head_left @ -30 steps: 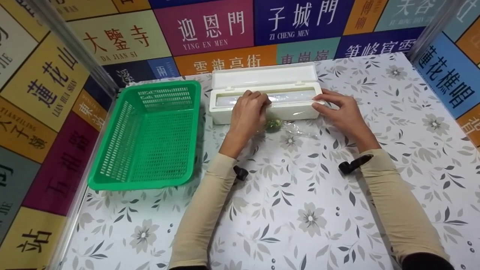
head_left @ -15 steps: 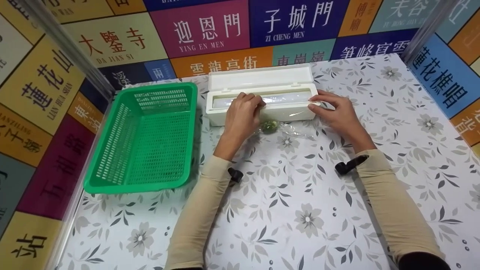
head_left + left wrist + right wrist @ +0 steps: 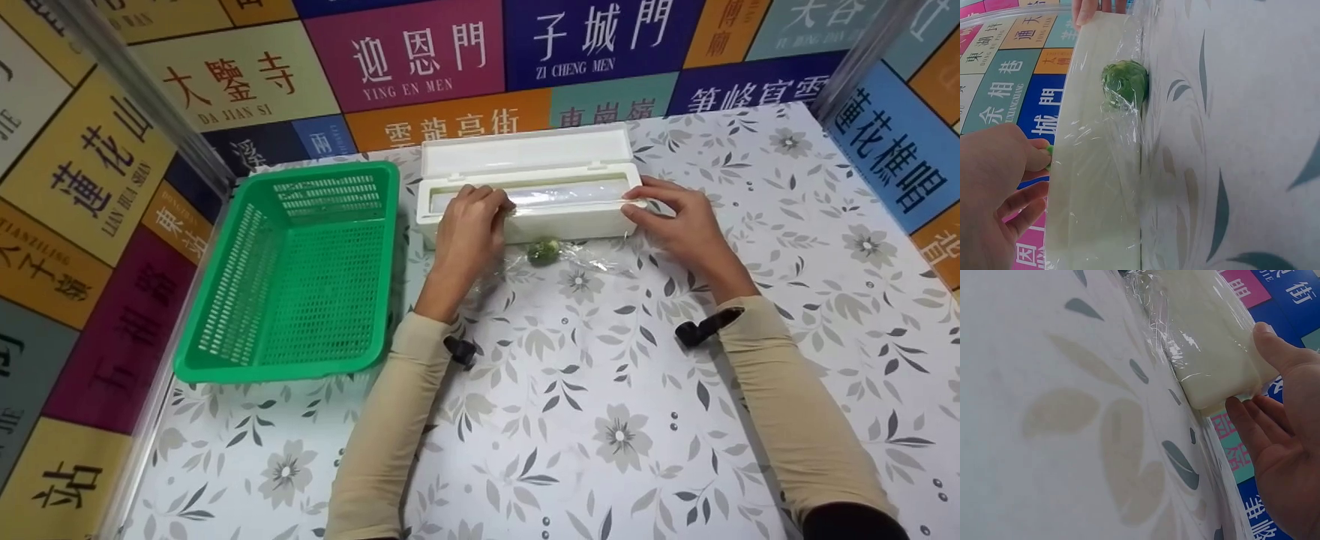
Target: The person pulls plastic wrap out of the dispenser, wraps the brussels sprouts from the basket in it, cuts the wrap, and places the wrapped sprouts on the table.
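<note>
A white cling film dispenser lies across the far part of the table with its lid raised, showing a roll of film inside. My left hand is at the box's front top edge, left of centre. In the left wrist view its thumb and finger pinch a small green slider, mostly hidden. With thumb and fingers my right hand grips the right end of the box. Clear film hangs over the box front, around a round, leafy green vegetable on the table before it.
A green plastic basket stands left of the dispenser, near the left wall panel. Behind the table rises a wall of coloured panels with lettering. The floral tablecloth spreads in front of the dispenser.
My left hand has slid leftward along the box's top edge, uncovering more of the roll and film. The right hand keeps its grip on the box's right end.
</note>
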The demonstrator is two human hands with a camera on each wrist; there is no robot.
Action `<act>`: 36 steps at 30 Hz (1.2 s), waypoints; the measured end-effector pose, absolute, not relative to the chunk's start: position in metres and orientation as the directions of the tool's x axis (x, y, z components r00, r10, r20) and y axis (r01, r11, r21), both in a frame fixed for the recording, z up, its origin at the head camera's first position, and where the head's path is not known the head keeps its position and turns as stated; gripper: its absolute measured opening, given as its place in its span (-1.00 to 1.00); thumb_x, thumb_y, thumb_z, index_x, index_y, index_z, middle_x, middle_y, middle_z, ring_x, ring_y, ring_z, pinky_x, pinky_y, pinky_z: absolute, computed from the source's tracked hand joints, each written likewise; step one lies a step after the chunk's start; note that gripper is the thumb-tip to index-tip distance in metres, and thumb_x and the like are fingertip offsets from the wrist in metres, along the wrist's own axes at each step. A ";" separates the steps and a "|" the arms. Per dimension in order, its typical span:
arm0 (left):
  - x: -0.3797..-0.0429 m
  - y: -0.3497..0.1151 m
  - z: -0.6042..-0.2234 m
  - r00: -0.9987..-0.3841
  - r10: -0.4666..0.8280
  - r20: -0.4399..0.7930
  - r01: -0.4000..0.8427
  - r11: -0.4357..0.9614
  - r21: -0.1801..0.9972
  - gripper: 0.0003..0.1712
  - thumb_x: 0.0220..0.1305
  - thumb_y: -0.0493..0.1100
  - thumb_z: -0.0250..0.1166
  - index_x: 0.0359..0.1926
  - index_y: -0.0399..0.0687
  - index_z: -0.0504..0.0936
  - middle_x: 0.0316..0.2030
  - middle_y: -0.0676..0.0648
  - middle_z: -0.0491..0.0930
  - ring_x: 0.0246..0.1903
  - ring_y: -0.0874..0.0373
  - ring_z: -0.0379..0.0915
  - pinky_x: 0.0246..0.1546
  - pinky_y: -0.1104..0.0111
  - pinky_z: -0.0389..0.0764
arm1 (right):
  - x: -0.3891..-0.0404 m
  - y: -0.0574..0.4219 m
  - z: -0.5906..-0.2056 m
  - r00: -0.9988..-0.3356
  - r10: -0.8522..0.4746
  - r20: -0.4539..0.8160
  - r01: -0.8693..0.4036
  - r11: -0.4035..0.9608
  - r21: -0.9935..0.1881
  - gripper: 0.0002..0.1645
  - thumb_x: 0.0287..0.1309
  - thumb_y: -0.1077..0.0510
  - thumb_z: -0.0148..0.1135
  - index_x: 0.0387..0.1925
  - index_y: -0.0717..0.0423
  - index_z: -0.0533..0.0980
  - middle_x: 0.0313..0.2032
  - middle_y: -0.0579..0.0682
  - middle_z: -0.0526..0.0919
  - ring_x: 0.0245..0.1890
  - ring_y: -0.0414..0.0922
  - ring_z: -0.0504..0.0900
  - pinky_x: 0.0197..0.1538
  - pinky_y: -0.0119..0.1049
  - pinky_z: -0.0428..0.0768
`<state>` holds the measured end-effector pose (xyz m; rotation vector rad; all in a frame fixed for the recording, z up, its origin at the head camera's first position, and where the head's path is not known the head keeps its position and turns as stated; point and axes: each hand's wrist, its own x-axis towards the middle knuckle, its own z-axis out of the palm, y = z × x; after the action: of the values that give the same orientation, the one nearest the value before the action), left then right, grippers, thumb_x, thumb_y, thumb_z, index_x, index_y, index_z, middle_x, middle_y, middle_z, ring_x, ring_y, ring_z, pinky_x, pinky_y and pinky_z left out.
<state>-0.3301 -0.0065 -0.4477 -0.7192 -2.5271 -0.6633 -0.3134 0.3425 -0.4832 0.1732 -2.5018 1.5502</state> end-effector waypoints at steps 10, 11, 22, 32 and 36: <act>-0.328 -0.012 -0.449 -0.774 0.343 0.532 0.560 0.763 0.322 -0.85 0.52 -0.27 0.31 -0.13 -0.04 0.82 -0.12 -0.03 0.82 -0.03 -0.04 0.67 0.11 0.12 0.69 | -0.314 0.341 -0.484 -0.977 -0.001 0.215 -0.196 0.407 -0.892 -0.56 0.34 -0.04 0.54 0.11 0.14 0.77 0.51 0.04 0.54 0.57 -0.07 0.43 0.40 -0.30 0.62; -0.328 -0.012 -0.449 -0.775 0.342 0.532 0.558 0.765 0.321 -0.85 0.51 -0.28 0.31 -0.13 -0.05 0.82 -0.13 -0.03 0.82 -0.03 -0.04 0.67 0.11 0.12 0.68 | -0.314 0.341 -0.484 -0.977 0.000 0.215 -0.197 0.408 -0.892 -0.56 0.35 -0.03 0.53 0.11 0.14 0.77 0.51 0.05 0.53 0.57 -0.07 0.43 0.40 -0.30 0.62; -0.325 -0.019 -0.450 -0.794 0.310 0.523 0.525 0.784 0.332 -0.84 0.51 -0.28 0.30 -0.12 -0.04 0.82 -0.11 -0.03 0.81 0.00 -0.03 0.65 0.10 0.12 0.67 | -0.315 0.343 -0.485 -0.977 0.006 0.213 -0.191 0.416 -0.889 -0.57 0.36 0.00 0.52 0.12 0.17 0.76 0.52 0.09 0.52 0.59 -0.03 0.42 0.47 -0.21 0.58; -0.325 -0.032 -0.452 -0.790 0.274 0.548 0.491 0.818 0.300 -0.86 0.49 -0.26 0.32 -0.13 -0.05 0.82 -0.14 -0.05 0.81 -0.02 -0.05 0.63 0.07 0.08 0.66 | -0.308 0.337 -0.474 -0.981 0.011 0.196 -0.173 0.420 -0.891 -0.57 0.37 0.02 0.51 0.13 0.20 0.75 0.52 0.11 0.51 0.59 -0.01 0.42 0.37 -0.40 0.61; -0.323 -0.035 -0.452 -0.796 0.261 0.546 0.479 0.823 0.305 -0.84 0.53 -0.23 0.30 -0.12 -0.05 0.82 -0.14 -0.05 0.81 0.01 -0.05 0.62 0.07 0.08 0.67 | -0.307 0.337 -0.473 -0.982 0.002 0.191 -0.172 0.429 -0.887 -0.57 0.39 0.01 0.49 0.14 0.19 0.74 0.53 0.10 0.50 0.60 0.00 0.40 0.35 -0.44 0.62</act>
<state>-0.3228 -0.0351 -0.4521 -0.5473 -2.5126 -0.5977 -0.3070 0.3370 -0.4734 0.1508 -2.5139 1.5891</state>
